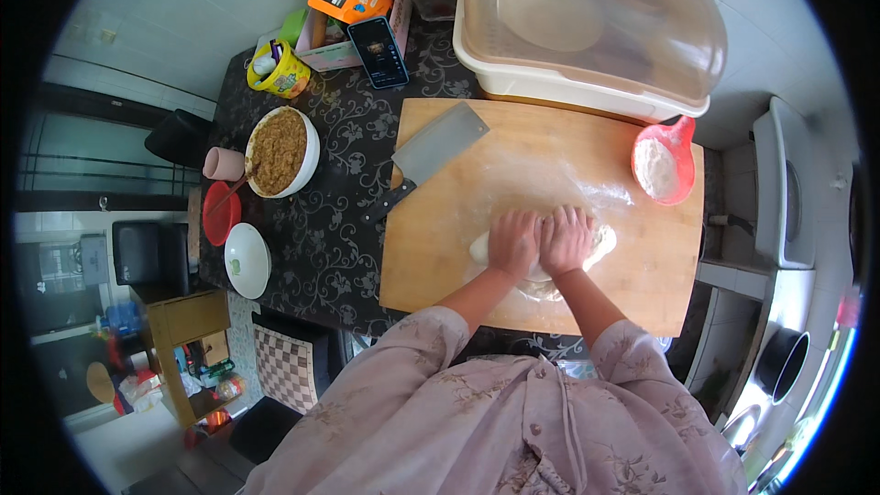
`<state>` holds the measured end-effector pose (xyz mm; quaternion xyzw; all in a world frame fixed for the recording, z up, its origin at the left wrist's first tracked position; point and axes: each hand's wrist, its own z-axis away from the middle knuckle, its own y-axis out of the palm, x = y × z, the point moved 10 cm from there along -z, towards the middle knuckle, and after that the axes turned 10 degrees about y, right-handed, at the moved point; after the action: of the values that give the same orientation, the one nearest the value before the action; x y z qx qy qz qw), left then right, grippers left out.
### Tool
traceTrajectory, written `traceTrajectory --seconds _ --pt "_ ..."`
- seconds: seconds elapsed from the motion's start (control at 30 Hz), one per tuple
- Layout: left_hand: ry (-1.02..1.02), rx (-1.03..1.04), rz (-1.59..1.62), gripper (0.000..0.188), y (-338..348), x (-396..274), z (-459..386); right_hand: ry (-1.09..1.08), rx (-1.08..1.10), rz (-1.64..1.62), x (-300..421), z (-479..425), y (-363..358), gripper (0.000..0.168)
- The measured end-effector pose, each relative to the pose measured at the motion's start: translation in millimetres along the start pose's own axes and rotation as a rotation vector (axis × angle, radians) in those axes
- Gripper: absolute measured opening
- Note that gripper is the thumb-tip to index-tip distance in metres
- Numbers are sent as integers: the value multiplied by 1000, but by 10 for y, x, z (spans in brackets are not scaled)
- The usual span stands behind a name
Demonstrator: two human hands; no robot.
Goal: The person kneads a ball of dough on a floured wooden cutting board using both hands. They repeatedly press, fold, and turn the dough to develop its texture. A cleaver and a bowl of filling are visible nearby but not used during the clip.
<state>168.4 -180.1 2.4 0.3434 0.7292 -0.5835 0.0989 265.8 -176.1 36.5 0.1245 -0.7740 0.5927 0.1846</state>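
Note:
Side by side, my left hand (514, 243) and my right hand (565, 239) press down on a lump of white dough (603, 240), with fingers curled over it. The dough shows at both sides and below my wrists; the rest is hidden under my palms. It lies on a floured wooden board (440, 268). A cleaver (441, 141) with a black handle rests across the board's upper left edge. At the board's upper right stands a red scoop-like cup (682, 151) holding white flour (656, 168).
Left on the dark patterned table (330, 247) are a bowl of brown filling (278, 151), an empty white bowl (247, 261), a red bowl (221, 213) and a pink cup (224, 164). Behind stand a phone (378, 51), a yellow tub (282, 72) and a large lidded container (591, 27).

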Motion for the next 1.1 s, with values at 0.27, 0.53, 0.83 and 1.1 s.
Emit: traceTrajectory --seconds 0.27,0.53,0.83,1.1 --pt "-189 -29 -134 13 138 436 -498 80 -79 -4 -99 -599 314 19" --pt "-232 -148 383 14 -220 1058 -358 274 327 -698 -523 -721 335 18" --pt "297 41 -218 48 -357 597 -102 23 104 -528 -1150 -443 76 44" --pt "45 -29 152 53 -153 -246 -174 298 265 -532 -373 -26 -19 35"
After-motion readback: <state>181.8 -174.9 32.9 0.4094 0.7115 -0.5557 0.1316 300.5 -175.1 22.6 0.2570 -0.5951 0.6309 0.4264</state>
